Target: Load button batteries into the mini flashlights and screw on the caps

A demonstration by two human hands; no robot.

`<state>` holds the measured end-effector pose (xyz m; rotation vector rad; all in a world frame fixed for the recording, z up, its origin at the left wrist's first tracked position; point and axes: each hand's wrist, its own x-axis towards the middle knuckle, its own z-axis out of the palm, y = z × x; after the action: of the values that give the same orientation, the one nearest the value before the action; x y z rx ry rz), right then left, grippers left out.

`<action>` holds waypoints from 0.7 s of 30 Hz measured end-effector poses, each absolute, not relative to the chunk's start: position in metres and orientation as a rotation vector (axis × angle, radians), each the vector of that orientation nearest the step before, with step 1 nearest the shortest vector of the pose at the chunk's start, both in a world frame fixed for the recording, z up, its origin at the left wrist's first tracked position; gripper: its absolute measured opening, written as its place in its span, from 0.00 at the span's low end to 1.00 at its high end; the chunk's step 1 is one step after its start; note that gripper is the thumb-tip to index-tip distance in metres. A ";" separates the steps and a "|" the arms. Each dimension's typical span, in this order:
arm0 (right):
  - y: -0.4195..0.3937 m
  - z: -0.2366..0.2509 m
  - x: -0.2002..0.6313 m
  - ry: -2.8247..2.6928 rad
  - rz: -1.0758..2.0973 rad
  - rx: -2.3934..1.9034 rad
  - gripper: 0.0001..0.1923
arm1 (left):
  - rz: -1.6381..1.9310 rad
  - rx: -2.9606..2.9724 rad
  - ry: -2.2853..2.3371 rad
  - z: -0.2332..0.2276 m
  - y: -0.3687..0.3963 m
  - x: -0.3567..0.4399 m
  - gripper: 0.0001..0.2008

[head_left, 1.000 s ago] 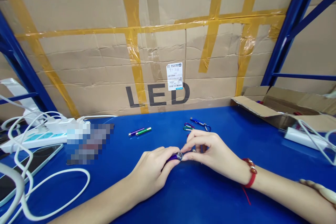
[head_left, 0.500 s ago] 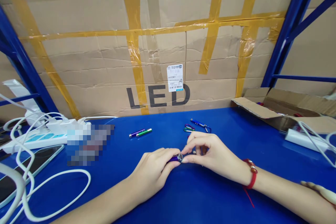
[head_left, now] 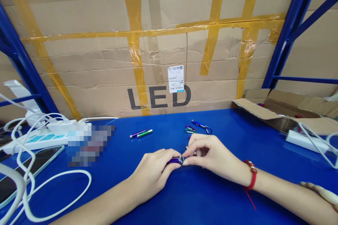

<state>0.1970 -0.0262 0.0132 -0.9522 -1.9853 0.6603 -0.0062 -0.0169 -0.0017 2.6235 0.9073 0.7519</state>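
Note:
My left hand (head_left: pixel 153 170) grips a small purple flashlight (head_left: pixel 175 161) low over the blue tabletop (head_left: pixel 200 197), its silver front end pointing right. My right hand (head_left: pixel 211 156) pinches that silver end between thumb and forefinger; a small metal part shows among its fingers. A red bead bracelet (head_left: pixel 251 179) sits on my right wrist. Behind the hands lie two small flashlights, purple and green (head_left: pixel 141 133), side by side. Several coloured carabiner clips and a blue flashlight (head_left: pixel 197 126) lie just beyond my right hand.
A taped cardboard sheet marked LED (head_left: pixel 158 59) stands along the table's back. An open cardboard box (head_left: pixel 285 110) sits at right with a white power strip (head_left: pixel 303 140). At left are a power strip with white cables (head_left: pixel 34 137) and a phone (head_left: pixel 29 168).
Both hands stay together on the purple flashlight; my right fingers have shifted slightly at its silver end. The view tilted a little.

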 end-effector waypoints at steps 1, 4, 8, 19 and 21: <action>-0.027 0.013 0.197 -1.981 0.668 -0.955 0.14 | 0.747 2.615 0.910 -0.001 -0.017 -0.006 0.07; -0.028 0.013 0.196 -1.973 0.680 -0.967 0.13 | 0.745 2.597 0.913 -0.001 -0.017 -0.006 0.08; -0.028 0.012 0.195 -1.962 0.683 -0.982 0.10 | 0.758 2.567 0.901 -0.001 -0.017 -0.006 0.08; -0.029 0.008 0.192 -1.915 0.757 -0.956 0.16 | 0.824 2.708 0.771 -0.006 -0.020 -0.005 0.06; -0.030 0.009 0.191 -1.909 0.781 -0.977 0.16 | 0.855 2.744 0.733 -0.007 -0.021 -0.006 0.06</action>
<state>0.1914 -0.0296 0.0090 -0.9765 -1.9090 0.7808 -0.0057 -0.0208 -0.0066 2.7442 0.7330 0.8546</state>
